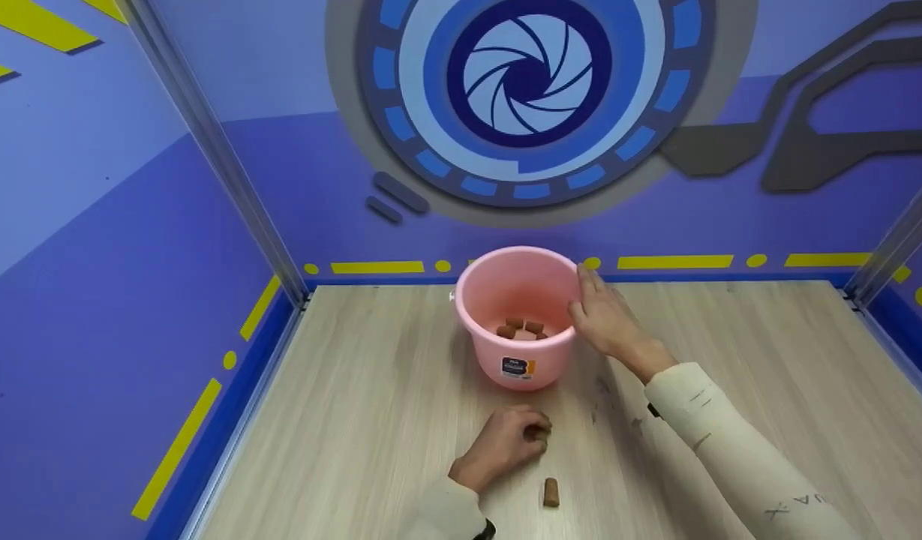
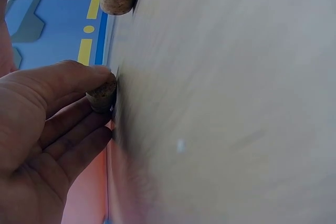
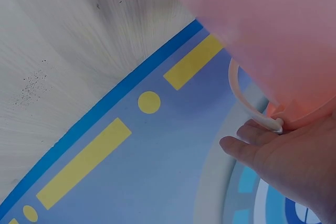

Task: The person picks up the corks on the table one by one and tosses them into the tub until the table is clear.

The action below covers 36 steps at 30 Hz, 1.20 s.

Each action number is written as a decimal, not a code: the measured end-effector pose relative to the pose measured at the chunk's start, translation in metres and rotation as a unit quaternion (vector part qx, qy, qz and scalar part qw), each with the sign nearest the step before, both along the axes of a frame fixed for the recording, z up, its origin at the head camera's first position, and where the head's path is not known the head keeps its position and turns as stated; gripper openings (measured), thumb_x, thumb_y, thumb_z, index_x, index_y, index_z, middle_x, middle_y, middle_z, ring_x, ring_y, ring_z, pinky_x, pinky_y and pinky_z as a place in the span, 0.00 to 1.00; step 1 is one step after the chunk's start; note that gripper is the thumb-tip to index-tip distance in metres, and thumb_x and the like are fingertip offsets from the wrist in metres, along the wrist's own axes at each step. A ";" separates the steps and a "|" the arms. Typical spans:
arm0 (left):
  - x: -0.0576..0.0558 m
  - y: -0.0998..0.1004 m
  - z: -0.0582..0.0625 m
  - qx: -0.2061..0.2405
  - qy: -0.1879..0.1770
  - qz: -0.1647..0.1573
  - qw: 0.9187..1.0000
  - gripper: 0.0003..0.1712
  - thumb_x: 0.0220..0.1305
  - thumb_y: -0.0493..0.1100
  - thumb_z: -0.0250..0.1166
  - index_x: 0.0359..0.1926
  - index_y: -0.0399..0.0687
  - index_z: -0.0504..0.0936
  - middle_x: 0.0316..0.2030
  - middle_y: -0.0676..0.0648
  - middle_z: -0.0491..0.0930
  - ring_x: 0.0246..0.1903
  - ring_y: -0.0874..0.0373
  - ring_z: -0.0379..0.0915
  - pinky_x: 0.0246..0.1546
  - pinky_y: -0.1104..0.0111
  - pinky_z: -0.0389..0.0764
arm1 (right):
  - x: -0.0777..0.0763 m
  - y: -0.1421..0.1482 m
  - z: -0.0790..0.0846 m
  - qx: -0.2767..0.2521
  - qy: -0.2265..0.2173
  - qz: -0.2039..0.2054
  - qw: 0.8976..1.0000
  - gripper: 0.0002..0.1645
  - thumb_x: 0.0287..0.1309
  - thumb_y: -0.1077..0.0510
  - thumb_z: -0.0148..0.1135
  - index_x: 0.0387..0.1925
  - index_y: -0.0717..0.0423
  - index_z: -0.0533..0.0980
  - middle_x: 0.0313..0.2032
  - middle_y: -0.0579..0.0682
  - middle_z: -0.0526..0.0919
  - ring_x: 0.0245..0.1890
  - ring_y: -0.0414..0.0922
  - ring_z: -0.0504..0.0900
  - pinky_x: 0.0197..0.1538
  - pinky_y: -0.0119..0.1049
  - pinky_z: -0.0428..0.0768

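My left hand is low over the table in front of the bucket. Between its thumb and fingers it pinches a cork, close to the tabletop in the left wrist view. Another cork lies just nearer than that hand. A pink bucket stands upright toward the back, with several corks on its bottom. My right hand holds the bucket's right rim, thumb at the rim's edge and fingers along the outside, beside the handle.
The pale wood-look table ends at a blue printed back wall close behind the bucket. A blue side wall with a metal corner post bounds the left. Another wall stands at the far right.
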State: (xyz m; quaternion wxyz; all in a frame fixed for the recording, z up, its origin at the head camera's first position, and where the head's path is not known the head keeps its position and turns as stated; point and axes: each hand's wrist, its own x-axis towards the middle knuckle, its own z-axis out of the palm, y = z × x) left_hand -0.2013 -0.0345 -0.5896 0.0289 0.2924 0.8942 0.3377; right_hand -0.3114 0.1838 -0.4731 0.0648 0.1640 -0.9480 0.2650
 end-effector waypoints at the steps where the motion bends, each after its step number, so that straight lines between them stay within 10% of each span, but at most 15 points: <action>1: 0.000 0.000 0.000 0.000 -0.001 0.000 1.000 0.10 0.56 0.38 0.71 0.40 0.52 0.87 0.39 0.63 0.80 0.41 0.72 0.74 0.45 0.78 0.75 | 0.000 0.000 0.000 0.002 0.000 -0.001 1.000 0.41 0.69 0.50 0.39 0.73 0.70 0.43 0.72 0.69 0.49 0.71 0.63 0.50 0.70 0.58 0.48; 23: 0.007 -0.005 -0.001 0.047 -0.024 0.026 0.998 0.09 0.57 0.40 0.71 0.41 0.52 0.87 0.40 0.63 0.80 0.42 0.72 0.74 0.45 0.76 0.76 | 0.002 -0.001 0.000 0.009 -0.008 -0.006 1.000 0.41 0.69 0.49 0.39 0.73 0.69 0.42 0.72 0.67 0.48 0.72 0.62 0.48 0.70 0.59 0.47; 36: 0.014 -0.016 0.003 0.160 -0.024 0.056 0.985 0.11 0.54 0.39 0.73 0.41 0.46 0.88 0.38 0.55 0.85 0.36 0.65 0.79 0.40 0.65 0.82 | 0.000 0.000 -0.001 0.007 0.004 -0.002 1.000 0.41 0.70 0.50 0.40 0.73 0.71 0.43 0.71 0.70 0.49 0.71 0.64 0.50 0.70 0.59 0.48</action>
